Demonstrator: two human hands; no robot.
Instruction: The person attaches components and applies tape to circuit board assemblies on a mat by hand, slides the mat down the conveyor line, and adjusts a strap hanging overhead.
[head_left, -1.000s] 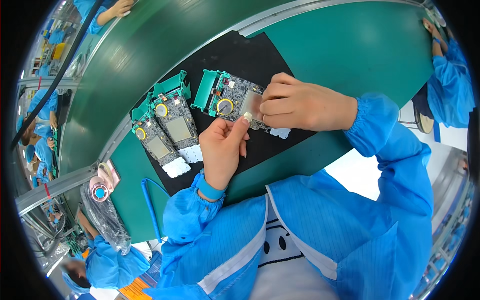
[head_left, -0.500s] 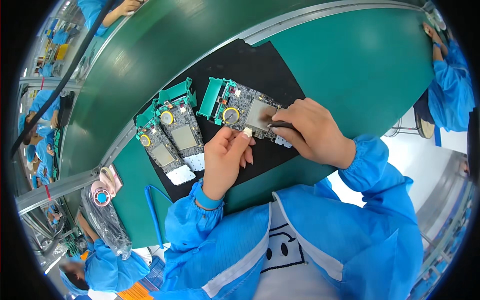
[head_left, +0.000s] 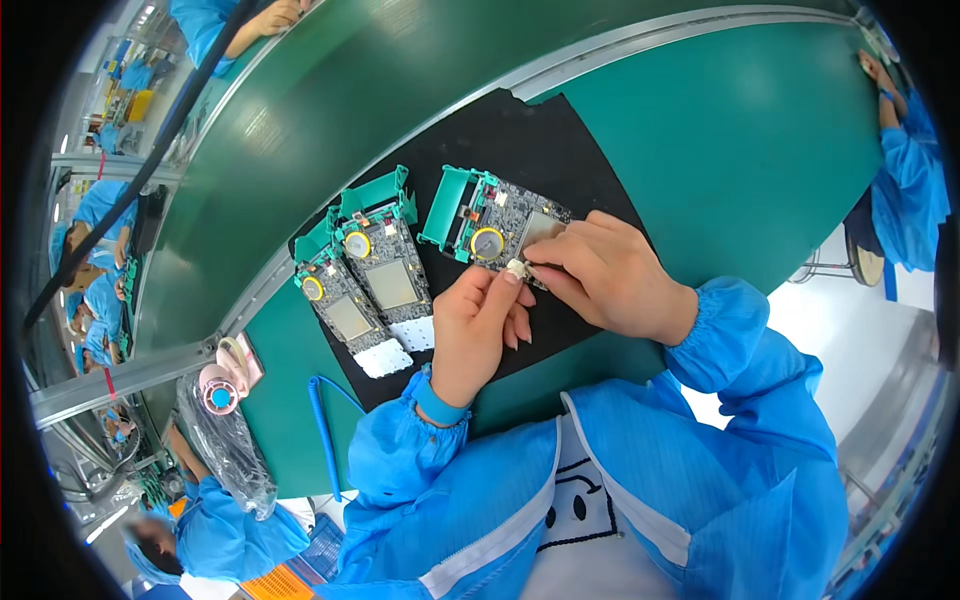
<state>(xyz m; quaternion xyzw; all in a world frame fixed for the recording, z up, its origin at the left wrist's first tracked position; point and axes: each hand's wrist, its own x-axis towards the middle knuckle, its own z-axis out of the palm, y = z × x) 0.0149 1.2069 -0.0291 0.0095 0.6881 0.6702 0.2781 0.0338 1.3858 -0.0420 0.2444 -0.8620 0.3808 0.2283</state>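
Observation:
My left hand (head_left: 472,328) pinches a small white piece (head_left: 517,268) between thumb and forefinger, its exact kind too small to tell. Against that piece, the closed fingertips of my right hand (head_left: 618,272) meet; what they grip is hidden. Both hands are over the near edge of a circuit board (head_left: 515,205) with a green plastic frame (head_left: 449,203) at its left end. A yellow-ringed coin cell (head_left: 487,244) and a silver metal shield (head_left: 543,228), partly behind my right fingers, sit on this board.
Left of my hands, two similar boards, one with a larger shield (head_left: 391,284) and one beside it (head_left: 350,317), lie on a black mat (head_left: 600,170). Farther left are a tape roll (head_left: 220,396), a clear plastic bag (head_left: 225,450) and a blue coiled cord (head_left: 322,430). Co-workers sit around.
My right hand has moved from the metal shield to the white piece at my left fingertips. The dark, thin tool it held is no longer visible. The whole view has shifted slightly.

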